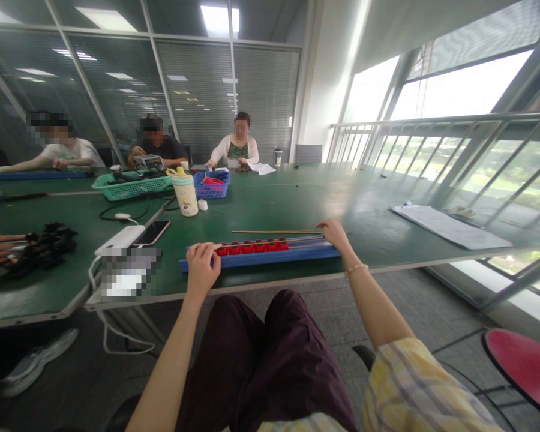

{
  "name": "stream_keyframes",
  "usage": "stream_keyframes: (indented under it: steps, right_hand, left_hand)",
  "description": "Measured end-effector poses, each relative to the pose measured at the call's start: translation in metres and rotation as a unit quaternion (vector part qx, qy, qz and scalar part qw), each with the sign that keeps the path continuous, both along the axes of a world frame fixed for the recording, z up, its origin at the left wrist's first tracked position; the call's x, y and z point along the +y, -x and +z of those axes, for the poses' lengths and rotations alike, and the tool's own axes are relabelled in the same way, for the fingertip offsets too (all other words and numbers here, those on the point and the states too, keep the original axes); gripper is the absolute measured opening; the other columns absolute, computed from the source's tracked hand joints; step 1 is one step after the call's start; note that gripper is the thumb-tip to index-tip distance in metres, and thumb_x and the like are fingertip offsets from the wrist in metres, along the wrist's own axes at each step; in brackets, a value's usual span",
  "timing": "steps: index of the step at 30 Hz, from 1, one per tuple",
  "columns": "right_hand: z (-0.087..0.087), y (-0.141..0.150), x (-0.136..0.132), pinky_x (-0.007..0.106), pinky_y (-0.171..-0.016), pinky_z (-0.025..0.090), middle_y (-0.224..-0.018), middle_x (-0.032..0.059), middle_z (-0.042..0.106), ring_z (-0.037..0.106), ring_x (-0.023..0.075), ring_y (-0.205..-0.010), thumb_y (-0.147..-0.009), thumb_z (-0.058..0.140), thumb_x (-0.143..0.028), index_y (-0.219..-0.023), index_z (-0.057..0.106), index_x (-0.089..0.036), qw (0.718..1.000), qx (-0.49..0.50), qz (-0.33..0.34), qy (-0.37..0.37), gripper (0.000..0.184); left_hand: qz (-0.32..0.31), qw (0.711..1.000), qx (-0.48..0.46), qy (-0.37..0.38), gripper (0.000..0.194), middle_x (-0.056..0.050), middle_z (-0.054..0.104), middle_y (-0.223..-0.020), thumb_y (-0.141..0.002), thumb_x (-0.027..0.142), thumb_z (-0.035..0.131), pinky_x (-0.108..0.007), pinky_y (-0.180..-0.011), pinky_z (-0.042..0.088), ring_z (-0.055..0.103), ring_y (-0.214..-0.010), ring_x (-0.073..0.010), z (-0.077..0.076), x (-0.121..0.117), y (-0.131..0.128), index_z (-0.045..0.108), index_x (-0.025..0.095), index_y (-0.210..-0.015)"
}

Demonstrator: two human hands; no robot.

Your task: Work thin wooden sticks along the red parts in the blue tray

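A long, narrow blue tray [270,259] lies along the table's near edge, with a row of several red cup-like pieces [246,247] in its left and middle part. A thin tan rod runs across the tops of these pieces. My left hand [202,267] is closed over the tray's left end, fingertips at the leftmost red piece. At the tray's right end, my right hand [335,235] has its fingers pressed together; whatever is in them is too small to make out. Behind the tray a second thin rod [270,231] lies on the table, its right end close to my right fingertips.
To the left are a phone [153,233], a white power strip [119,239] with cables, and a cream tumbler [186,195]. Farther back stand a green basket [130,189] and a blue basket [212,189]. Papers [450,225] lie right. Several people sit across the table.
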State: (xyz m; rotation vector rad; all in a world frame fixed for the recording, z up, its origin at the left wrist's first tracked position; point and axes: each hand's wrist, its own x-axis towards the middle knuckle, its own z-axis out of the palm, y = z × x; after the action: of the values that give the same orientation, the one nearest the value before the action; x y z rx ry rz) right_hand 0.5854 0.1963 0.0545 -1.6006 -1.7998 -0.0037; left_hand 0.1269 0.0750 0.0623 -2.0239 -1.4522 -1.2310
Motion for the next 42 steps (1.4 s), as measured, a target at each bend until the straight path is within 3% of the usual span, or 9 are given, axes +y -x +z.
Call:
stream_keyframes:
  steps: [4, 7, 10, 13, 16, 19, 23, 33, 42]
  right_hand:
    - [0.011, 0.001, -0.01, 0.031, -0.079, 0.052, -0.083, 0.0057, 0.074, 0.064, 0.018, -0.075, -0.078, 0.041, -0.023, -0.094, 0.076, -0.018, 0.989, 0.131, 0.06, -0.019, 0.04]
    - [0.018, 0.005, -0.019, 0.029, -0.069, 0.051, -0.071, 0.0037, 0.071, 0.061, 0.0167, -0.066, -0.079, 0.052, -0.037, -0.091, 0.075, -0.018, 0.964, 0.218, 0.148, 0.023, 0.032]
    - [0.023, 0.01, -0.026, 0.028, -0.059, 0.049, -0.062, 0.0036, 0.068, 0.058, 0.0157, -0.057, -0.078, 0.063, -0.053, -0.085, 0.073, -0.017, 0.938, 0.272, 0.198, 0.079, 0.038]
    - [0.025, 0.014, -0.029, 0.028, -0.053, 0.046, -0.056, 0.0031, 0.065, 0.056, 0.0153, -0.05, -0.077, 0.063, -0.067, -0.081, 0.071, -0.016, 0.933, 0.269, 0.208, 0.118, 0.051]
    - [0.025, 0.018, -0.029, 0.027, -0.056, 0.046, -0.052, 0.0018, 0.063, 0.055, 0.0147, -0.047, -0.083, 0.049, -0.075, -0.074, 0.069, -0.019, 0.958, 0.198, 0.172, 0.112, 0.06]
    - [0.021, 0.022, -0.03, 0.026, -0.06, 0.045, -0.051, 0.0003, 0.062, 0.057, 0.0145, -0.05, -0.091, 0.032, -0.074, -0.071, 0.067, -0.022, 0.984, 0.117, 0.106, 0.083, 0.066]
    - [0.015, 0.023, -0.039, 0.026, -0.064, 0.046, -0.06, 0.0008, 0.066, 0.061, 0.0158, -0.058, -0.095, 0.021, -0.071, -0.075, 0.069, -0.023, 0.989, 0.111, 0.079, 0.063, 0.07]
    - [0.025, 0.019, -0.054, 0.03, -0.08, 0.048, -0.079, 0.0039, 0.074, 0.065, 0.0214, -0.083, -0.079, 0.064, -0.064, -0.074, 0.077, -0.02, 0.96, 0.124, 0.224, 0.11, 0.046]
    - [0.027, 0.016, -0.055, 0.036, -0.089, 0.049, -0.083, 0.0072, 0.076, 0.067, 0.0239, -0.088, -0.074, 0.071, -0.06, -0.073, 0.078, -0.018, 0.935, 0.199, 0.266, 0.123, 0.043]
  left_hand:
    - [-0.002, 1.0, -0.001, -0.005, 0.029, -0.008, 0.069, -0.107, -0.09, 0.021, 0.047, -0.045, -0.099, 0.04, 0.051, -0.108, -0.0278, 0.001, 0.0, 0.0, 0.069, 0.023, -0.108]
    - [-0.003, 1.0, -0.003, 0.003, 0.029, -0.008, 0.069, -0.107, -0.089, 0.021, 0.047, -0.045, -0.098, 0.04, 0.051, -0.108, -0.0281, 0.001, -0.001, 0.002, 0.069, 0.023, -0.108]
    - [0.002, 1.0, -0.004, 0.008, 0.029, -0.008, 0.069, -0.106, -0.089, 0.021, 0.046, -0.044, -0.097, 0.04, 0.051, -0.108, -0.0281, 0.001, -0.001, 0.002, 0.069, 0.022, -0.107]
    - [0.002, 1.0, -0.002, 0.005, 0.029, -0.008, 0.068, -0.107, -0.089, 0.02, 0.046, -0.044, -0.098, 0.04, 0.051, -0.108, -0.0278, 0.001, -0.001, 0.003, 0.069, 0.022, -0.107]
    - [0.0, 1.0, -0.003, 0.002, 0.029, -0.008, 0.068, -0.107, -0.089, 0.02, 0.046, -0.044, -0.098, 0.039, 0.051, -0.108, -0.0277, 0.001, -0.001, 0.003, 0.069, 0.023, -0.108]
    - [0.001, 1.0, -0.004, 0.003, 0.028, -0.008, 0.068, -0.107, -0.089, 0.02, 0.047, -0.044, -0.097, 0.039, 0.051, -0.108, -0.0278, 0.0, -0.001, 0.004, 0.069, 0.023, -0.107]
    - [0.001, 1.0, -0.003, 0.001, 0.028, -0.008, 0.068, -0.107, -0.09, 0.02, 0.046, -0.044, -0.097, 0.04, 0.051, -0.108, -0.0278, 0.001, -0.002, 0.003, 0.069, 0.022, -0.107]
    - [0.003, 1.0, 0.0, -0.005, 0.027, -0.008, 0.068, -0.107, -0.09, 0.02, 0.047, -0.043, -0.097, 0.041, 0.051, -0.108, -0.028, 0.001, -0.002, -0.001, 0.069, 0.022, -0.106]
    - [0.005, 1.0, 0.006, -0.008, 0.028, -0.007, 0.068, -0.108, -0.091, 0.02, 0.047, -0.042, -0.098, 0.04, 0.05, -0.108, -0.0273, 0.0, 0.0, 0.0, 0.069, 0.022, -0.11]
